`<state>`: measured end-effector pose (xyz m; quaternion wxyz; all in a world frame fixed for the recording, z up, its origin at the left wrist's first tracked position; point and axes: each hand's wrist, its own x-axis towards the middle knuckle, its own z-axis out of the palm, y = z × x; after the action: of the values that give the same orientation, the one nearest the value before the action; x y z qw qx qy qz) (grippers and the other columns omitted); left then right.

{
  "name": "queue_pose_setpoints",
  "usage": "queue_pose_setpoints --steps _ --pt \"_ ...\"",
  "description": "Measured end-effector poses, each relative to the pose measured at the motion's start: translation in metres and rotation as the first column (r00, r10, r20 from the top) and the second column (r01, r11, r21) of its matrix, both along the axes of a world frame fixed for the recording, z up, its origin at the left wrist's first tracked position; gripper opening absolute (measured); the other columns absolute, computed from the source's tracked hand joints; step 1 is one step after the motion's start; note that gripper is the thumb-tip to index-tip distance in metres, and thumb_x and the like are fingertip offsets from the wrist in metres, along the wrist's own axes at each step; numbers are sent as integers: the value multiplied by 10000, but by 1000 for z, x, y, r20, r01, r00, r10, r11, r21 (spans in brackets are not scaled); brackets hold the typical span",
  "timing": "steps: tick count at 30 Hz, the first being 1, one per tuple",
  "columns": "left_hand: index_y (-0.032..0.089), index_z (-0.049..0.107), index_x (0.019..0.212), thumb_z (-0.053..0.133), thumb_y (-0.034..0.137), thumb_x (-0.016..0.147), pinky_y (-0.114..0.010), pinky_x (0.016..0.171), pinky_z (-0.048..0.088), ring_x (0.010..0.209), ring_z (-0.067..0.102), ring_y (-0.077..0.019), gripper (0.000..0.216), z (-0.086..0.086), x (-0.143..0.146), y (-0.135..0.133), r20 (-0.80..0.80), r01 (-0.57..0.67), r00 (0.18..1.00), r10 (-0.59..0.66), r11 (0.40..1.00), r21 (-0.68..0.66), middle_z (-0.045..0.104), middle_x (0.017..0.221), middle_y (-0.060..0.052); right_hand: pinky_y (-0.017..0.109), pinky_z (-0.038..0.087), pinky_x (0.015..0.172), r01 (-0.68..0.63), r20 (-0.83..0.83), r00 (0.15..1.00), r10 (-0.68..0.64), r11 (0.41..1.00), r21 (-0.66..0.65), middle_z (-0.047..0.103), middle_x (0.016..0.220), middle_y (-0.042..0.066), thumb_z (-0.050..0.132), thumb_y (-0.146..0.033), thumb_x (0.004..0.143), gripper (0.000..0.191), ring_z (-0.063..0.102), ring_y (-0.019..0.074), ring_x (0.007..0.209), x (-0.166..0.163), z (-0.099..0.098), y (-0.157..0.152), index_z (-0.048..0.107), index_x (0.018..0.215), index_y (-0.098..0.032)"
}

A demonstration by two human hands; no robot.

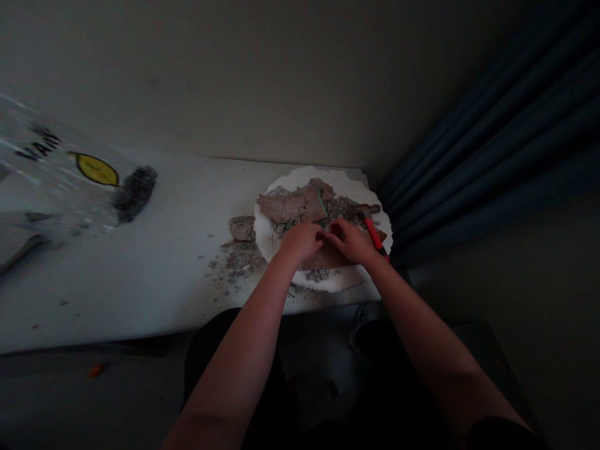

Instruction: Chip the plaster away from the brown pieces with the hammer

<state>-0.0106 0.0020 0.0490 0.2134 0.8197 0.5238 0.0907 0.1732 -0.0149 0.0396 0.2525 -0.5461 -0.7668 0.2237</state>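
A white round slab (pixel 360 190) lies on the white table (pixel 154 269), covered with brown textured broken pieces (pixel 293 205) and grey rubble. My left hand (pixel 302 240) and my right hand (pixel 350 240) meet knuckle to knuckle over a brown piece at the slab's near side, fingers curled down onto it. What they pinch is hidden under the fingers. A red-handled hammer (pixel 374 232) lies on the slab just right of my right hand, its head pointing away.
Grey crumbs and a loose brown fragment (pixel 242 228) spread left of the slab. A clear plastic bag with a yellow label (pixel 96 169) and a dark bristly object (pixel 135 190) lie at the far left. Dark curtains (pixel 492 137) hang to the right.
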Motion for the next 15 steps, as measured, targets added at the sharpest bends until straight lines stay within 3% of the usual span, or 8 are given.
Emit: queue_pose_setpoints --steps 4,7,9,12,15 --pt "251 752 1084 660 264 841 -363 815 504 1009 697 -299 261 -1 -1 1 8 -16 1000 16 1000 -11 762 1050 -89 347 464 850 -151 174 974 142 988 39 631 998 86 557 -145 918 75 601 223 949 3 7 2 599 886 -199" --pt "255 756 1049 695 254 820 -359 811 499 983 694 -291 237 -2 0 2 33 -46 998 48 998 -48 759 1014 -84 343 458 823 -62 155 987 44 991 116 623 966 85 515 -136 938 121 594 219 899 15 16 7 604 883 -197" --pt "251 758 1021 715 254 809 -356 800 495 956 692 -288 217 -3 1 2 47 -61 997 64 996 -67 754 984 -85 330 463 789 -22 98 995 7 988 155 628 989 79 579 -202 935 46 594 200 830 23 21 9 624 939 -193" --pt "250 754 1016 725 240 796 -353 793 487 939 687 -287 222 -4 1 3 54 -58 997 62 996 -71 747 963 -87 325 449 740 -58 200 979 39 994 91 649 972 68 695 -320 887 171 587 199 778 23 22 4 648 1000 -199" --pt "254 752 1011 717 223 792 -351 790 480 928 682 -283 224 -5 0 3 68 -61 996 66 996 -62 742 946 -82 328 431 751 -119 322 941 105 993 25 654 927 73 614 -242 922 74 600 217 839 17 20 -1 648 868 -204"
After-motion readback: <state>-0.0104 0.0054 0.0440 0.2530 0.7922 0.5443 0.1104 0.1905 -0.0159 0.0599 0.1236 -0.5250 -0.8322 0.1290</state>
